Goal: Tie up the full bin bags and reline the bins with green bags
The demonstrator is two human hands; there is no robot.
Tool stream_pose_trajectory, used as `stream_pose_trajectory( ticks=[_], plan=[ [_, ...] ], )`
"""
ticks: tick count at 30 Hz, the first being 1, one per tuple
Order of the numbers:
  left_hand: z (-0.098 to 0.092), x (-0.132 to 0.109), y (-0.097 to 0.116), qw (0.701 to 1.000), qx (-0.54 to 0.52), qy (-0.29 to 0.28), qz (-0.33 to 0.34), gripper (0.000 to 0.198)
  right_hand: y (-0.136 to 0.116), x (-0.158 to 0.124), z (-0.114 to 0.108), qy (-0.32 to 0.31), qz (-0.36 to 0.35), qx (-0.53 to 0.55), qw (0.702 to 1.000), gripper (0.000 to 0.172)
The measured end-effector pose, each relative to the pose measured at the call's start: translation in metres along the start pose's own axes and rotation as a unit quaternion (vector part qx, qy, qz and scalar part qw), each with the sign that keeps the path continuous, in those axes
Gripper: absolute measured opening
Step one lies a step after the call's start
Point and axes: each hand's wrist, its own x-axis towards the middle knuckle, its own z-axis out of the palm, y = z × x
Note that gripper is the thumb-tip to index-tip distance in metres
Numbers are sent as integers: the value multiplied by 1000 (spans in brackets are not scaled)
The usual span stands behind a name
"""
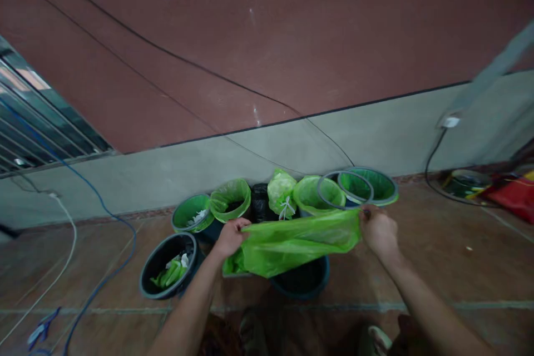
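My left hand (231, 236) and my right hand (379, 232) both grip a crumpled, bright green plastic bag (292, 245), stretched between them. Under the bag stands a dark teal bucket (302, 283), mostly hidden by it. Just beyond my right hand, a grey ring (344, 189) stands tilted above a green-lined bucket. A tied, pale green bag (281, 192) and a black bag (261, 203) sit in the row behind my left hand.
Several green-lined buckets stand along the foot of a grey wall (267, 150) on a brown tiled floor (438, 256). One at the left (169, 267) holds green and white scraps. Blue and white cables (104, 222) run along the left; a red bag (511, 197) lies at the right.
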Motion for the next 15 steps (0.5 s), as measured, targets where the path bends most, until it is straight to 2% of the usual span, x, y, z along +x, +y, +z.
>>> stream_pose_trajectory(
  ticks=[2, 4, 7, 10, 12, 15],
  plan=[
    [-1, -3, 2, 991, 113, 72, -12, 24, 5, 1, -1, -5, 2, -7, 1000, 26],
    [-1, -4, 5, 970, 197, 139, -32, 29, 9, 1, -1, 4, -26, 13, 1000, 24],
    [8, -2, 11, 956, 217, 189, -60, 17, 13, 2, -5, 36, -36, 67, 996, 21],
    [22, 4, 14, 975, 89, 185, -88, 6, 17, 4, -10, 5, 3, 91, 996, 19],
    [31, 6, 17, 981, -34, 166, -96, 10, 24, 4, -12, -76, 4, 87, 993, 16],
    [37, 2, 23, 967, -200, 109, -114, 20, 38, 0, -8, -206, -26, 59, 976, 16]
  ],
)
